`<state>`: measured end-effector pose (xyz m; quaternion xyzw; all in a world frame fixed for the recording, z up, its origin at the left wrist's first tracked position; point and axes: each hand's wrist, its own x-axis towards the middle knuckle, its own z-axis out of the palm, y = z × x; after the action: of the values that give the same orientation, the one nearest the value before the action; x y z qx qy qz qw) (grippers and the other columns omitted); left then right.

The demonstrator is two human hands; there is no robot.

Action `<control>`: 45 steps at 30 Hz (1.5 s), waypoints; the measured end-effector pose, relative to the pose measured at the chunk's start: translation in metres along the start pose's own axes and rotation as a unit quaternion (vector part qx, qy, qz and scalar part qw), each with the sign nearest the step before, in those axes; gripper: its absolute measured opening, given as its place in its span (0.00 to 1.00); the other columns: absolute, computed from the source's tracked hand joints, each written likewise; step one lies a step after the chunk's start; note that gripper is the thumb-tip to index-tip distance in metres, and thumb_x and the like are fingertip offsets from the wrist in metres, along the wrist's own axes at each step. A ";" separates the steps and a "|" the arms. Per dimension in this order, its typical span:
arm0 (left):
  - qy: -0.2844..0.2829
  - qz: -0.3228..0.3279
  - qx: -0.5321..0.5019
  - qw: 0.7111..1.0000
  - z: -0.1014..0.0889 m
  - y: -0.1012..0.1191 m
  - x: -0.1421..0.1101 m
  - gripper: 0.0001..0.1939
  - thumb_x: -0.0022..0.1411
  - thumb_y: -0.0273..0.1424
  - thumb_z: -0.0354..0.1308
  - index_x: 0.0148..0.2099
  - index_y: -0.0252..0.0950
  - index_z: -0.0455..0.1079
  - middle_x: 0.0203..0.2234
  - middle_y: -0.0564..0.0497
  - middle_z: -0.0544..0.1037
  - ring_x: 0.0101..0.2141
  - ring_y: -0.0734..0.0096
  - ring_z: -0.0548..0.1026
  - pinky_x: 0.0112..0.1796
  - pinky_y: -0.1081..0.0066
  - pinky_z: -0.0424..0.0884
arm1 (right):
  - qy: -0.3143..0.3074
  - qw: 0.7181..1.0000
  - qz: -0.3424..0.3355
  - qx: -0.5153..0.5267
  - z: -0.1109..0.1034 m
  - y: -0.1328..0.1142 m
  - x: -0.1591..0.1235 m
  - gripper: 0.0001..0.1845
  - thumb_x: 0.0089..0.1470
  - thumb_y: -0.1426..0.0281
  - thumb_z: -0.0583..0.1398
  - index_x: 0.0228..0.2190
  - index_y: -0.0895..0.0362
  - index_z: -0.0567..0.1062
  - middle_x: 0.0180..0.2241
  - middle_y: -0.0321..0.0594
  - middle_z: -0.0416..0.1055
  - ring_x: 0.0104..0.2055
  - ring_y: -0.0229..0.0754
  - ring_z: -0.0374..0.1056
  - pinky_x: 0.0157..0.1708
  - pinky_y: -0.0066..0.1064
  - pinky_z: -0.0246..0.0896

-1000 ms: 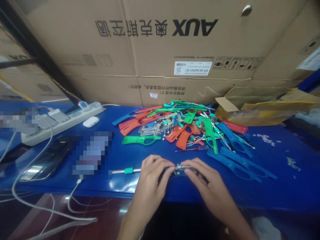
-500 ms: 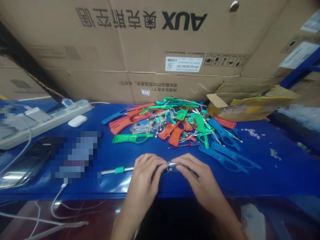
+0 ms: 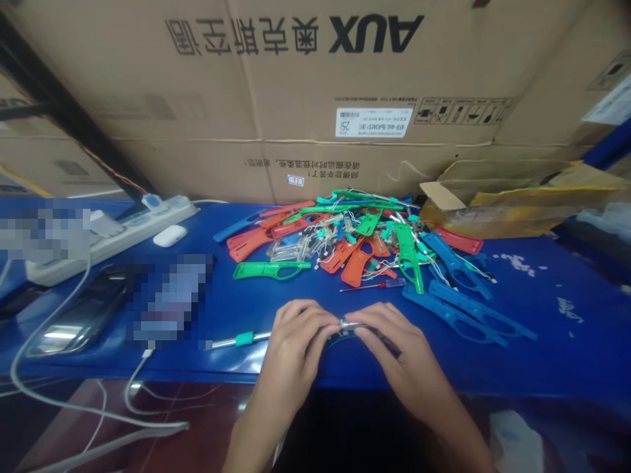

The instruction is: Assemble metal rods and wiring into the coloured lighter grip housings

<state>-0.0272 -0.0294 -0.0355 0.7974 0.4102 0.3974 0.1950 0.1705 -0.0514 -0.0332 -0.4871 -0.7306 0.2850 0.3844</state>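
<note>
My left hand point(image 3: 302, 338) and my right hand point(image 3: 397, 345) meet above the front of the blue table. Fingertips of both hands pinch a small shiny metal part point(image 3: 348, 324) between them; its exact kind is mostly hidden by the fingers. Out to the left of my left hand extends a thin metal tube point(image 3: 224, 343) with a green plastic piece point(image 3: 244, 338) on it. Whether this tube joins the pinched part behind the hand, I cannot tell. Just beyond the hands lies a small screwdriver point(image 3: 389, 284) with a clear reddish-purple handle.
Beyond the hands is a pile of lighter parts: green half-shells point(image 3: 269, 270), orange half-shells point(image 3: 355, 263), blue half-shells point(image 3: 463, 314) and wired pieces. A torn box point(image 3: 517, 210) stands right. Left are a phone point(image 3: 81, 315), a white case point(image 3: 170, 236) and a power strip point(image 3: 170, 213).
The whole view has shifted, so the table and hands appear slightly farther right. Both hands keep the same pinch on the small metal part.
</note>
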 end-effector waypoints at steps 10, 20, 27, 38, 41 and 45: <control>-0.011 -0.062 0.021 0.998 -0.023 -0.001 -0.016 0.14 0.74 0.33 0.55 0.59 0.44 0.64 0.58 0.47 0.69 0.59 0.61 0.65 0.57 0.58 0.62 | 0.024 0.998 -0.010 -0.061 0.002 0.004 -0.002 0.11 0.69 0.71 0.56 0.46 0.47 0.77 0.45 0.34 0.78 0.48 0.42 0.73 0.58 0.41 0.58; -0.021 -0.059 0.155 0.986 -0.043 -0.026 -0.030 0.06 0.73 0.33 0.55 0.51 0.45 0.70 0.47 0.51 0.78 0.50 0.58 0.70 0.50 0.55 0.61 | 0.050 0.992 -0.008 -0.117 0.007 0.003 -0.003 0.11 0.68 0.71 0.57 0.47 0.48 0.78 0.44 0.35 0.79 0.47 0.42 0.74 0.52 0.37 0.64; -0.042 -0.034 0.170 0.984 -0.041 -0.028 -0.021 0.06 0.74 0.31 0.55 0.48 0.46 0.72 0.45 0.55 0.80 0.48 0.60 0.72 0.49 0.58 0.59 | 0.029 0.989 -0.028 -0.144 -0.003 0.006 0.006 0.10 0.67 0.67 0.58 0.46 0.51 0.79 0.43 0.35 0.81 0.44 0.42 0.77 0.46 0.33 0.70; -0.031 -0.034 0.199 0.979 -0.035 -0.022 -0.022 0.10 0.73 0.29 0.55 0.53 0.44 0.72 0.47 0.52 0.79 0.48 0.60 0.71 0.49 0.59 0.62 | 0.007 0.987 0.012 -0.158 -0.007 0.011 0.011 0.13 0.65 0.63 0.61 0.50 0.49 0.77 0.41 0.37 0.78 0.35 0.41 0.73 0.41 0.34 0.71; -0.054 -0.011 0.211 0.976 -0.035 -0.021 -0.022 0.13 0.73 0.27 0.53 0.55 0.46 0.72 0.48 0.52 0.79 0.48 0.59 0.71 0.49 0.57 0.62 | -0.024 0.990 0.016 -0.135 -0.012 0.009 0.012 0.08 0.65 0.65 0.60 0.43 0.49 0.78 0.42 0.36 0.79 0.42 0.42 0.75 0.44 0.33 0.72; -0.062 0.007 0.206 0.977 -0.035 -0.024 -0.024 0.15 0.73 0.23 0.52 0.53 0.45 0.73 0.48 0.51 0.79 0.48 0.59 0.71 0.49 0.57 0.62 | -0.062 0.987 -0.011 -0.147 -0.020 0.007 0.017 0.09 0.67 0.67 0.58 0.45 0.50 0.78 0.45 0.37 0.77 0.46 0.42 0.75 0.48 0.33 0.71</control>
<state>-0.0754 -0.0352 -0.0405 0.8465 0.4644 0.2556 0.0492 0.1868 -0.0325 -0.0230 -0.5115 -0.7923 0.1998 0.2661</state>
